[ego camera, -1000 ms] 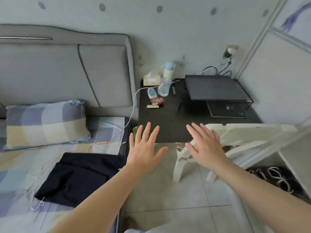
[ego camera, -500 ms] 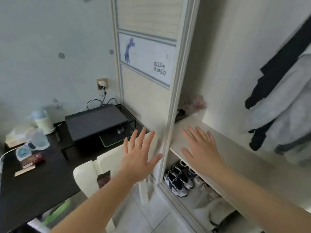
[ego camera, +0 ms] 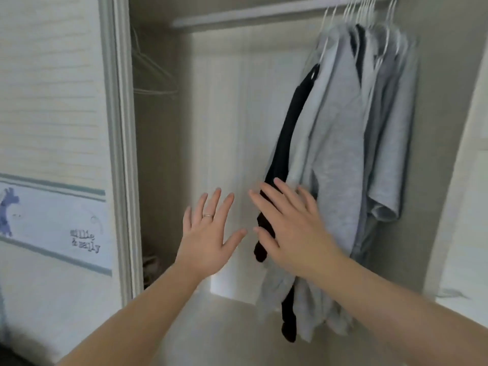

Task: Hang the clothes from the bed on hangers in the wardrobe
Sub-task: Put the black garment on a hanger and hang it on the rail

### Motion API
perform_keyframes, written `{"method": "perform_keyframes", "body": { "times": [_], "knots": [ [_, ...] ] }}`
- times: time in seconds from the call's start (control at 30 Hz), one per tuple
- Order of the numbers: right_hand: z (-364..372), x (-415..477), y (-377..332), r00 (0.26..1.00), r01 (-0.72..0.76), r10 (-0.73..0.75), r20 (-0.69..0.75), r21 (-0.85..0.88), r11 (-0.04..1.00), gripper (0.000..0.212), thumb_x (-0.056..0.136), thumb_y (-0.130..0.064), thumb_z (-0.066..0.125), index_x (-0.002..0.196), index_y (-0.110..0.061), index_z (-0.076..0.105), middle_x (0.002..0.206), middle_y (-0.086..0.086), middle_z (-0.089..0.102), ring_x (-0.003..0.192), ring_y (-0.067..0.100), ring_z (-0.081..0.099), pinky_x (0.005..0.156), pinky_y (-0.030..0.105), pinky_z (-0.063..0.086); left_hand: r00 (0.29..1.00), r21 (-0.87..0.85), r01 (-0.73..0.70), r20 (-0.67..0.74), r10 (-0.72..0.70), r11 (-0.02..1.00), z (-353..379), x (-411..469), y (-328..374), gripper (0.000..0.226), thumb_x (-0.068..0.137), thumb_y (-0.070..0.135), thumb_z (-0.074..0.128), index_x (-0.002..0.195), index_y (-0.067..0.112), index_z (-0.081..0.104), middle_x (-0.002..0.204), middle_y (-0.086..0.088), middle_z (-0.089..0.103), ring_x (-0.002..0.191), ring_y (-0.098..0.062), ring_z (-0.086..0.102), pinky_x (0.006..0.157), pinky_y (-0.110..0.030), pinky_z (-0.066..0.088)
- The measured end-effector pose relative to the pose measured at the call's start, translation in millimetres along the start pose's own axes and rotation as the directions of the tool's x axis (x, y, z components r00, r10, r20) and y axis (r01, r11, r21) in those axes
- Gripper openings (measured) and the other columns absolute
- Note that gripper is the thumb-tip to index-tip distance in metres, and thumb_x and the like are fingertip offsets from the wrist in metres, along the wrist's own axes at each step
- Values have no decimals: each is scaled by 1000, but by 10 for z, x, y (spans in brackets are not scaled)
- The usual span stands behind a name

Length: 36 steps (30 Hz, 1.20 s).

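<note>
The view is swinging away from the bed and the desk and onto the open wardrobe, which is now filling most of the frame. The dark clothes on the bed are therefore no longer showing (presumably somewhere off to the left or behind). On the right, grey clothes and one black garment are already hanging from the rail. A few empty hangers are hanging in the left corner.

Both hands are staying empty, as they were a second ago. The right hand is reaching in front of the black garment with fingers spread, though whether it is touching the cloth cannot be told. The left hand is held beside it, fingers also spread.

This is looking like a reach for a hanger before going back to the bed.

The sliding door is carrying a blue animal drawing and small print reading "millie & sally".
</note>
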State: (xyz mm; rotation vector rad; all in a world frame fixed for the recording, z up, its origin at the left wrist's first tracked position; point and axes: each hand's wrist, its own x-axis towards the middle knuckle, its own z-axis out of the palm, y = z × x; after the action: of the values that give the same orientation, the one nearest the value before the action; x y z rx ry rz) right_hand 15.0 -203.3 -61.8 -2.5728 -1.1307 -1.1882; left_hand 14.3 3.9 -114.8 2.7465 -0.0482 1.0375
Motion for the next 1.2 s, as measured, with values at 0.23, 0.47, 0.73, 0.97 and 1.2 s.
{"method": "perform_keyframes", "body": {
  "times": [0.23,0.47,0.73,0.97,1.2],
  "knots": [
    [-445,1053,467,970,-30,-27,-240,-230,973,60,94,-42,45,151,-25,34,158,-1,33,148,23,23,119,51,18,968,-123,-206,-168,184,971,-45,1590,167,95,74,86,-19,157,41,-6,167,9,-9,154,-20,-11,123,-51,2],
    [-873,2156,1018,935,-168,15,-354,-408,897,57,90,-46,43,143,-25,45,150,-3,42,143,25,32,115,53,22,948,-329,-283,-239,210,901,-80,2887,302,87,80,86,2,156,45,-2,167,15,-6,153,-11,-10,124,-44,2],
    [-1234,3053,1527,910,-412,289,-298,-558,720,47,96,-42,40,139,-25,44,141,-2,49,131,24,40,104,44,30,936,-467,-347,-124,328,813,-29,3843,470,73,95,71,28,158,43,2,167,14,-2,153,-15,-2,124,-43,8],
    [-1199,3458,1745,865,-406,471,-170,-789,461,30,94,-26,44,120,-18,56,124,7,58,117,31,51,95,43,39,942,-705,-253,-24,334,663,185,4404,709,81,93,73,33,159,35,8,168,8,4,154,-22,6,124,-44,13],
    [-1125,3647,1849,835,-455,501,-227,-796,399,32,91,5,45,119,-5,57,119,15,55,110,38,59,72,41,41,927,-822,-233,-27,373,519,320,4539,868,81,92,73,37,159,34,11,167,5,8,154,-20,10,124,-44,13]
  ]
}}
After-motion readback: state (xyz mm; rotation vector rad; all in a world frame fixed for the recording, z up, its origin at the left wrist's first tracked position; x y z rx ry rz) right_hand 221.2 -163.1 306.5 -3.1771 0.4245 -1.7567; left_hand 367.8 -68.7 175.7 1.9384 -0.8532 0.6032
